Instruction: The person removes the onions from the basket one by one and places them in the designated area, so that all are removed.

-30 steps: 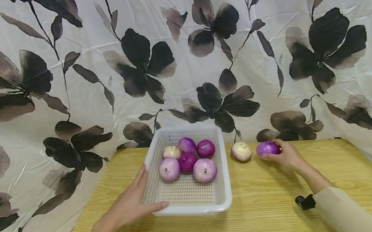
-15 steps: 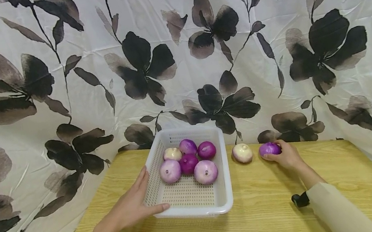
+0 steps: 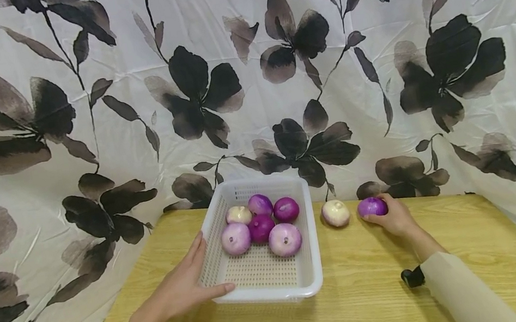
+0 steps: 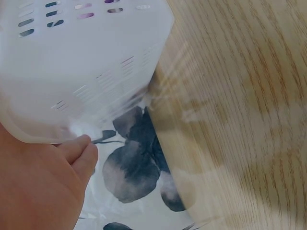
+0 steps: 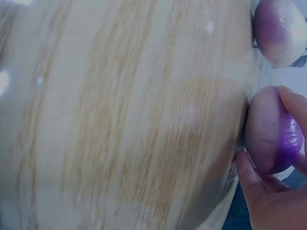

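A white perforated plastic basket rests on the table with several purple and pale onions inside. My left hand rests on its near left corner, straight fingers along the outer left wall and thumb on the front rim. In the left wrist view, the left fingers touch the basket's outside below the rim. At the right, my right hand holds a purple onion low at the table's far edge, thumb and fingers on opposite sides. Just left of that onion lies a pale, purple-tinged onion.
The wooden table runs back to a floral cloth hanging behind and at both sides. The two loose onions lie near the far edge, to the right of the basket. Each wrist wears a small black device.
The right forearm has shifted slightly left, while the right hand stays on the purple onion. The left hand and the basket stay in place; the view has tilted slightly.
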`<state>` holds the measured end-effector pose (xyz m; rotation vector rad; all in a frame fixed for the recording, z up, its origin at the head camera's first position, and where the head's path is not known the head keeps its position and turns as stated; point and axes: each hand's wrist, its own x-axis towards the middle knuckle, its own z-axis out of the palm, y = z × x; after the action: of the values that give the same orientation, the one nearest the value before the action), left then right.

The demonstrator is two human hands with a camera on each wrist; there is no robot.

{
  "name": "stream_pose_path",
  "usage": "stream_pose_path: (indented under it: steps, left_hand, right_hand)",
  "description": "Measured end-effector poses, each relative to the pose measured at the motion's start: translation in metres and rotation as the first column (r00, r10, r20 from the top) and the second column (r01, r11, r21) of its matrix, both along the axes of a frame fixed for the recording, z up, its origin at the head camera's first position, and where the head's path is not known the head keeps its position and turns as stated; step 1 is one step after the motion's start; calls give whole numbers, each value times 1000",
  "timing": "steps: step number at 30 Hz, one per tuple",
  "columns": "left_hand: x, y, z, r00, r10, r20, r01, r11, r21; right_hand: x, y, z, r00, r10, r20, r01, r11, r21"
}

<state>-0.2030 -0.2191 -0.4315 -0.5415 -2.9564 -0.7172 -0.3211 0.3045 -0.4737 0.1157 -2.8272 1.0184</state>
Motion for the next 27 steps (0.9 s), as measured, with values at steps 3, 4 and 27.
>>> stream_pose_path:
  steps: [3,4,27]
  left_hand:
    - [1,0,-1,1000,0,-2,0,1000,4]
    - [2,1,-1,1000,0,-3,0,1000,1]
    - [0,0,-2,1000,7,7,-7,1000,-15]
  right_hand:
    - [1,-1,-2,1000,1,-7,-1,1000,-3]
    - [1,0,-2,1000,0,-8,0,1000,-7]
    - [15,7,5,999,9,32,-8,1000,-16]
